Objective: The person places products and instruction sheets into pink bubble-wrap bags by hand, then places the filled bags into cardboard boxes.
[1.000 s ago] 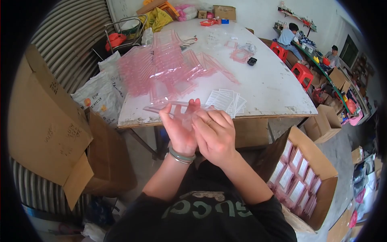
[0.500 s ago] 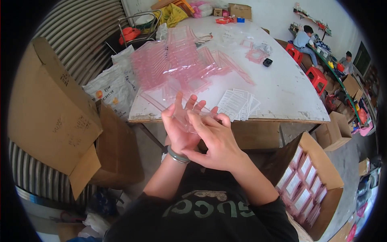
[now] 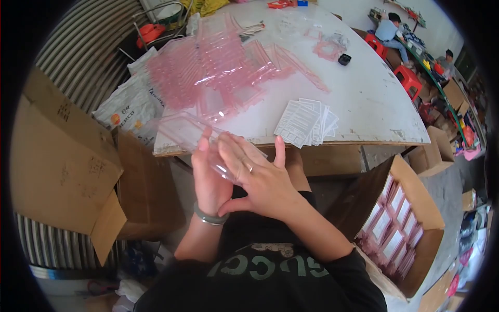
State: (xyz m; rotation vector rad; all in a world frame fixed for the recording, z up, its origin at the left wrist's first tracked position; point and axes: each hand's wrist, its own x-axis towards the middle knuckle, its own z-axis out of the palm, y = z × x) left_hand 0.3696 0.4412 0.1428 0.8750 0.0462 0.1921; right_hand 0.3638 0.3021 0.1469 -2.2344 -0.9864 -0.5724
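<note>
A clear plastic sleeve [image 3: 183,130] with pinkish edges lies tilted between my hands, just in front of the table's near edge. My left hand [image 3: 210,179], a bangle on its wrist, supports and grips the sleeve from beneath and the left; part of its fingers is hidden. Across the top of the sleeve lies my right hand [image 3: 262,177], fingers stretched out and little finger spread apart, a ring on one finger. Beyond them on the table, many similar pink-edged sleeves [image 3: 208,65] are spread in an overlapping pile. To its right is a fanned stack of white printed cards [image 3: 301,122].
The white table [image 3: 369,112] curves away ahead. An open carton [image 3: 423,218] of packed pink-edged sleeves stands at lower right. Large cardboard boxes [image 3: 62,161] and a white woven sack [image 3: 130,106] are on the left. A small black object [image 3: 344,60] lies on the table. Two people sit far right.
The sleeve now extends out to the left past my left fingers. My hands have shifted slightly left, and my right hand lies flatter across it. The camera view has tilted downward.
</note>
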